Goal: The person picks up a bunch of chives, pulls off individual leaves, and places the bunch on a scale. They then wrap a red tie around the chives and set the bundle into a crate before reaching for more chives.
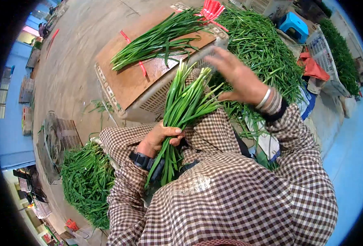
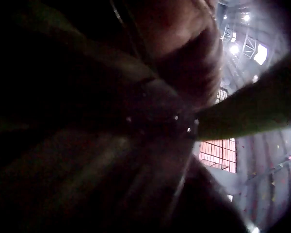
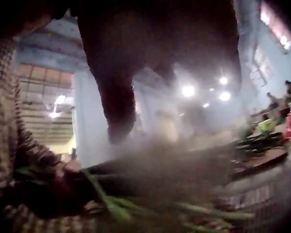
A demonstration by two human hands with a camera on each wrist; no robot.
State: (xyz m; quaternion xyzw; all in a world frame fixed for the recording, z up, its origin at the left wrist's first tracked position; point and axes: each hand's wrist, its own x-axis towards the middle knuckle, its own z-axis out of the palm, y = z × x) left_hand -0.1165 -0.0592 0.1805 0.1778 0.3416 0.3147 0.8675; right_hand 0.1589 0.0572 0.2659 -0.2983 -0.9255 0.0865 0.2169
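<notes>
In the head view my left hand (image 1: 160,136) grips a bunch of garlic chives (image 1: 185,104) at its middle, thumb across the stalks. The pale cut ends point up and away from me, and the leaf tips hang down over my wrist. Dark leaves of the bunch crowd the left wrist view, close to the lens. To the right of the stalk ends is my right hand (image 1: 243,80), blurred, with fingers spread and nothing held. Beyond the bunch, a larger bundle of chives (image 1: 157,39) lies on a brown board (image 1: 107,82) across red ties (image 1: 143,69).
The board tops an upturned pale plastic crate (image 1: 144,104). A big heap of loose chives (image 1: 259,49) spreads at the right, another pile (image 1: 87,180) at the lower left. A blue stool (image 1: 294,26) and a white crate (image 1: 324,57) stand at the far right. Red strips (image 1: 211,10) lie at the board's far end.
</notes>
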